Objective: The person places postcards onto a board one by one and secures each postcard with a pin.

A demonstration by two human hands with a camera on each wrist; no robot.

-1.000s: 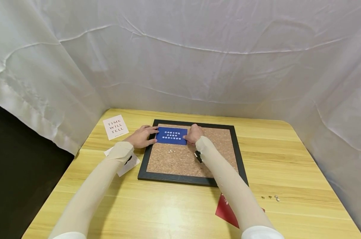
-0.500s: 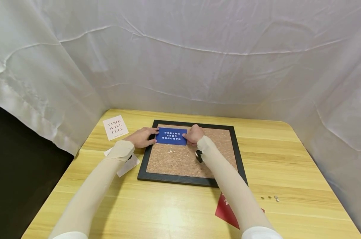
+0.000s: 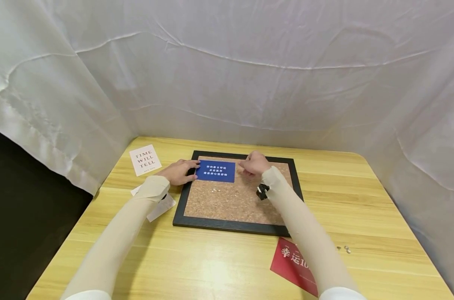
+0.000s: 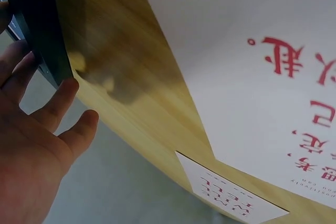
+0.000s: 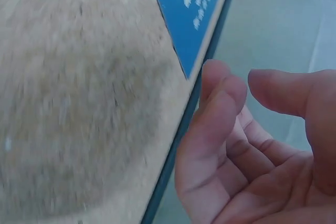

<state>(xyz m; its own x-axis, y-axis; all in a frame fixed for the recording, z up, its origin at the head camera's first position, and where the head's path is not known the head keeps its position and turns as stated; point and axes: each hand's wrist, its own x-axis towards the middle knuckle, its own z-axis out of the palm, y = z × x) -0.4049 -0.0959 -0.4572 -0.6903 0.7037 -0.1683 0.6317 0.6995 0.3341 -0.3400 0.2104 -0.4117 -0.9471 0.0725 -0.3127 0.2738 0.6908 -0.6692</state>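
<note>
A whitish curtain (image 3: pixel 227 91) hangs behind the wooden table (image 3: pixel 174 262).

Room over lower-left corkboard (image 3: pixel 230 203); left hand (image 3: pixel 177 172) bars left edge of blue card (image 3: pixel 215 171); right forearm (image 3: pixel 302 218) between corkboard and likely pushpins (image 3: pixel 348 251).

Head view high, facing forward-down, wrist views close, tilted, head and blurred right wrist views seemingly sharing blue card (image 3: pixel 216 171)

Four cards (image 3: pixel 216 171), one corkboard (image 3: pixel 227 204), one table (image 3: pixel 196 258) and three tabletop tacks (image 3: pixel 348 251) are visible.
</note>
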